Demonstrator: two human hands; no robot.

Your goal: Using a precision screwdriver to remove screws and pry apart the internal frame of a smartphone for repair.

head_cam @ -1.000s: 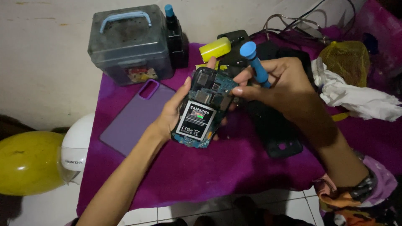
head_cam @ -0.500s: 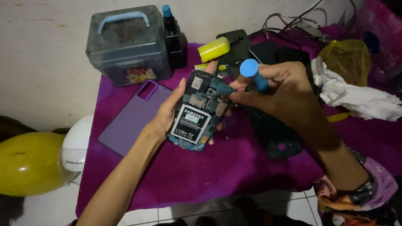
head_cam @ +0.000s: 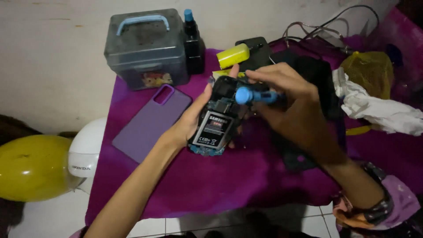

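Observation:
My left hand (head_cam: pixel 190 123) cups an opened phone (head_cam: pixel 217 119) with its back off, the grey battery and circuit board facing up, held over a purple cloth (head_cam: pixel 211 176). My right hand (head_cam: pixel 293 105) grips a blue-handled screwdriver (head_cam: pixel 255 96); the handle end points toward me and its tip is hidden near the phone's upper part.
A purple phone cover (head_cam: pixel 152 122) lies left of the hands. Behind stand a grey box with a blue handle (head_cam: pixel 145 48), a dark bottle with a blue cap (head_cam: pixel 193 42) and a yellow cylinder (head_cam: pixel 232 55). White cloth (head_cam: pixel 374 110) and cables lie right. A yellow balloon (head_cam: pixel 33 167) sits lower left.
My right hand has swung the screwdriver from upright to nearly level over the phone. My left hand has tipped the phone slightly upward.

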